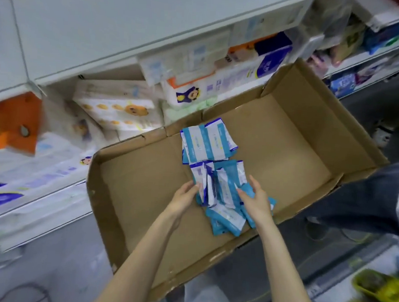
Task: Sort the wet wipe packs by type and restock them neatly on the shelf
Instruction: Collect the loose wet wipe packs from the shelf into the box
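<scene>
Several blue-and-white wet wipe packs lie in a shallow cardboard box (134, 184). One flat pile of wipe packs (208, 141) sits near the box's far wall. A second bunch of wipe packs (219, 186) stands on edge between my hands, with more packs (226, 219) lying flat beneath. My left hand (183, 197) touches the bunch's left side with straight fingers. My right hand (255, 200) presses its right side, fingers spread over the packs. The shelf (53, 196) to the left holds tissue and wipe packages.
Stocked shelves rise at the left and top, with an orange box (15, 122) and white bundles. Another person's dark trouser leg (365, 196) and shoes stand right of the box. Green packages (378, 289) sit on a lower shelf at bottom right.
</scene>
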